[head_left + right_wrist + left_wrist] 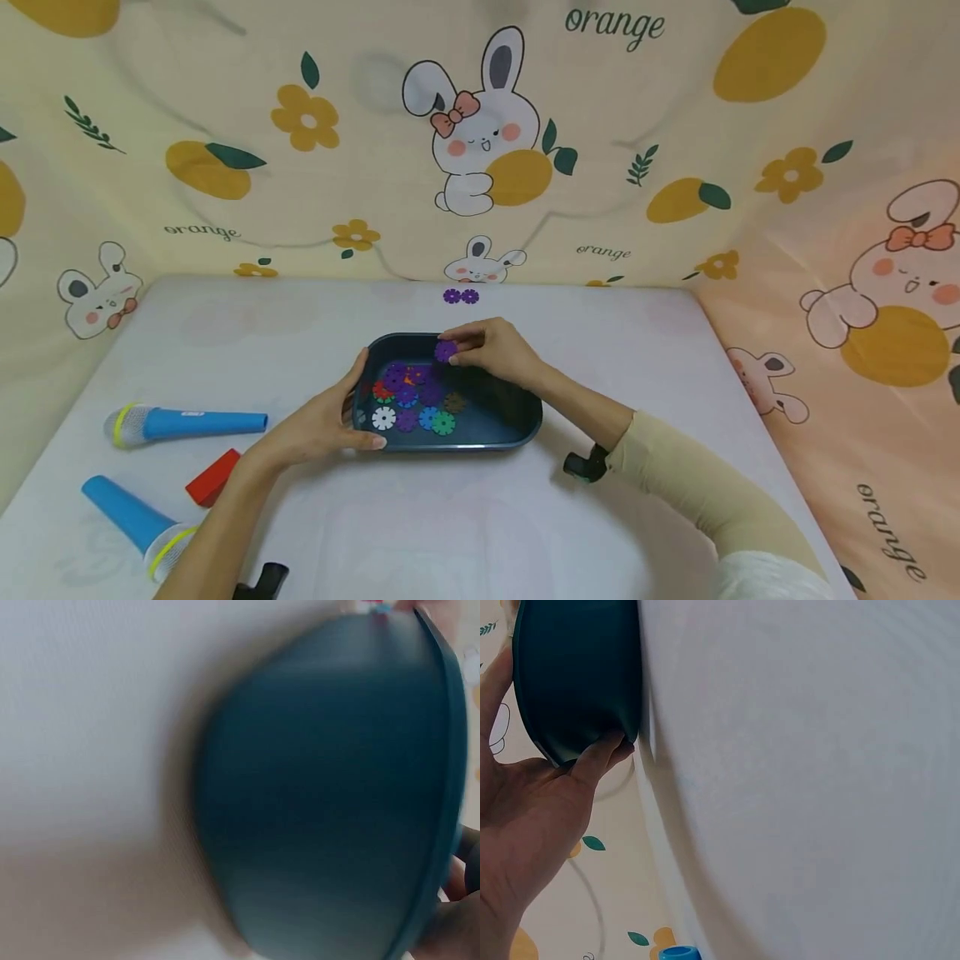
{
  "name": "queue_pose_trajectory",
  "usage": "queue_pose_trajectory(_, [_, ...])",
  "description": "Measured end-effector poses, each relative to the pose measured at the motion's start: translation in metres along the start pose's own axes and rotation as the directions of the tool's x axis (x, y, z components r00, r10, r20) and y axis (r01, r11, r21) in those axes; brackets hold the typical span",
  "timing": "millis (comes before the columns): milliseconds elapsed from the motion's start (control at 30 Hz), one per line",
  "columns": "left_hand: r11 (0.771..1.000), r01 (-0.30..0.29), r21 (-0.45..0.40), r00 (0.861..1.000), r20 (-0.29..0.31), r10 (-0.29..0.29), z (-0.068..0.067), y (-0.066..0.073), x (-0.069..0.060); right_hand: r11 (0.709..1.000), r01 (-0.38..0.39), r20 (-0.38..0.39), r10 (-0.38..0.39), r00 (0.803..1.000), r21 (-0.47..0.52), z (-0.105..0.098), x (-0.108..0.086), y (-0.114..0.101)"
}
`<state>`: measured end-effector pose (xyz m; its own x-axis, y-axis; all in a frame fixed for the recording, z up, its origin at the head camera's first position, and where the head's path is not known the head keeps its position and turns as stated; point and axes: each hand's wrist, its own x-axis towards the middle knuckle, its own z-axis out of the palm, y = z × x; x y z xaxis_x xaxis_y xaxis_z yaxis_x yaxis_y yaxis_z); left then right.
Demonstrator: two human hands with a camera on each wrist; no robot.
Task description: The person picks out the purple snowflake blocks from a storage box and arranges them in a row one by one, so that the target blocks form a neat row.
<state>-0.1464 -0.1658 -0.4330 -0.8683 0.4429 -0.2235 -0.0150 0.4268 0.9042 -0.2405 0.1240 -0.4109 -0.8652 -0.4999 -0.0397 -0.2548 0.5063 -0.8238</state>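
A dark blue tray (495, 421) stands on the white table, with several coloured notched plastic discs gathered in its left half. Among them are a white disc (384, 417), a green disc (443, 422) and a brown disc (453, 402). My left hand (311, 429) grips the tray's left end, thumb at the near rim; the left wrist view shows that hand (547, 795) against the tray wall (581, 675). Above the tray's far rim, my right hand (498, 350) pinches a purple disc (445, 351). In the blurred right wrist view, the tray's outer wall (322, 787) hides most of that hand.
Two purple discs (461, 297) lie side by side at the table's back edge. On the left are a blue toy microphone (202, 422), a second toy microphone (131, 512) and a red block (213, 477). A printed cloth (360, 158) hangs behind the table.
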Motion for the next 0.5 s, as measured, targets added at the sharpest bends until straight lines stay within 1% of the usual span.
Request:
queue_pose_trajectory(133, [1.0, -0.013, 0.004, 1.0, -0.001, 0.013, -0.002, 0.001, -0.001, 1.0, 0.005, -0.067, -0.004, 0.998, 0.019, -0.015, 0.008, 0.003])
queue_pose_trajectory(267, [1.0, 0.004, 0.007, 1.0, -0.017, -0.004, -0.001, 0.0, -0.002, 0.998, -0.008, -0.099, 0.015, 0.995, 0.07, -0.025, 0.016, 0.01])
queue_pose_trajectory(400, [1.0, 0.021, -0.004, 1.0, -0.016, -0.021, 0.001, -0.001, -0.001, 0.995, -0.028, -0.116, 0.039, 0.992, 0.098, -0.033, 0.02, 0.022])
queue_pose_trajectory(500, [1.0, 0.01, -0.016, 1.0, -0.003, -0.01, 0.001, 0.0, 0.0, 0.993, -0.034, -0.14, 0.05, 0.989, 0.114, -0.04, 0.023, 0.03])
